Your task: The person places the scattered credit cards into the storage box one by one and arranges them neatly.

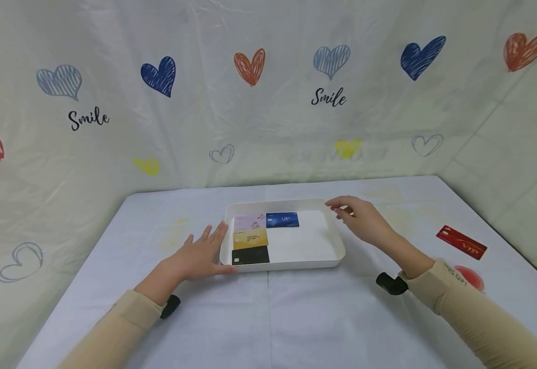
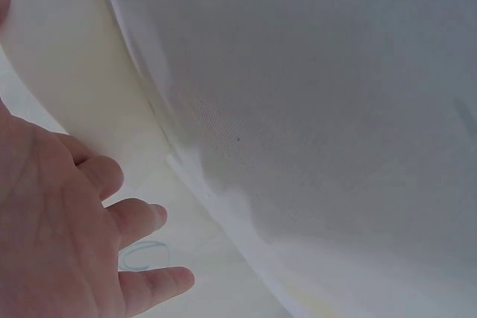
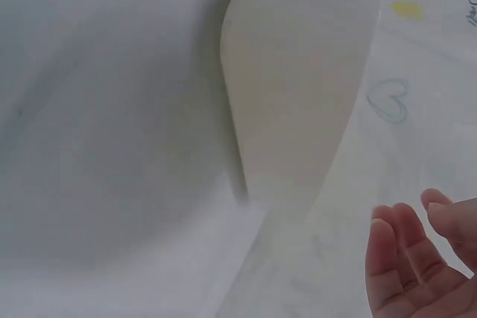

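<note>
A shallow white tray (image 1: 305, 265) lies on the table, and its outer wall (image 3: 298, 80) also fills part of the right wrist view. Along its left side a pink card (image 1: 246, 220), a yellow card (image 1: 250, 239) and a black card (image 1: 251, 255) form a column, with a blue VIP card (image 1: 282, 220) right of the pink one. With fingers spread, my left hand (image 1: 199, 259) rests against the tray's left edge. By the far right corner hovers my right hand (image 1: 360, 218), fingers loosely bent and nothing seen in them.
A red VIP card (image 1: 462, 242) lies on the white tablecloth at the right. Nearer, a round red thing (image 1: 470, 278) is partly hidden by my right sleeve (image 1: 453, 294). Behind the table hangs a white sheet (image 1: 277, 118) printed with hearts.
</note>
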The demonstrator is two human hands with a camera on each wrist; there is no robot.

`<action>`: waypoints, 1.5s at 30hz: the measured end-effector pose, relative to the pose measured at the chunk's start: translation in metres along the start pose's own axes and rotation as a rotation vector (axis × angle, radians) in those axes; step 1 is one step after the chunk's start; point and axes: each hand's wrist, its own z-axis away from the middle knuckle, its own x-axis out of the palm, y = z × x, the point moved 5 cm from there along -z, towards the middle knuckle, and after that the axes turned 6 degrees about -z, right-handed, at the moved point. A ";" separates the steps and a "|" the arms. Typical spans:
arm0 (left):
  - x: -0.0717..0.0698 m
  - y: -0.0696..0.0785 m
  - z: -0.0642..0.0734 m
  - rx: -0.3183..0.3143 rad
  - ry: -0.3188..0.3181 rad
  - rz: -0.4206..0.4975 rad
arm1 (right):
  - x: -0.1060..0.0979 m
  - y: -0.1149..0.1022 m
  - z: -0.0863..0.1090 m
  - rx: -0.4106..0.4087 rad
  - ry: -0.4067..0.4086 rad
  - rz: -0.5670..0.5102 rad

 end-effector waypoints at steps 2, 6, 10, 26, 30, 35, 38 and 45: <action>0.000 0.000 0.000 0.002 0.004 -0.003 | -0.009 0.005 0.004 0.006 0.013 0.000; 0.000 -0.001 0.000 0.004 0.006 -0.004 | -0.025 0.015 0.013 0.004 0.022 0.012; 0.001 -0.001 -0.001 0.005 0.004 0.004 | -0.036 0.028 0.020 0.001 0.010 0.033; -0.003 0.002 -0.001 0.009 0.010 -0.005 | -0.107 0.097 0.052 0.062 0.059 0.109; -0.003 0.001 -0.002 0.011 0.004 -0.008 | -0.119 0.119 0.061 0.104 0.024 0.148; -0.005 0.001 -0.003 0.014 0.005 -0.005 | -0.134 0.144 0.073 0.144 0.009 0.171; -0.005 0.001 -0.002 0.019 0.007 -0.001 | -0.142 0.156 0.080 0.200 -0.011 0.184; -0.006 0.002 -0.001 0.016 0.010 0.002 | -0.155 0.179 0.095 0.313 -0.070 0.178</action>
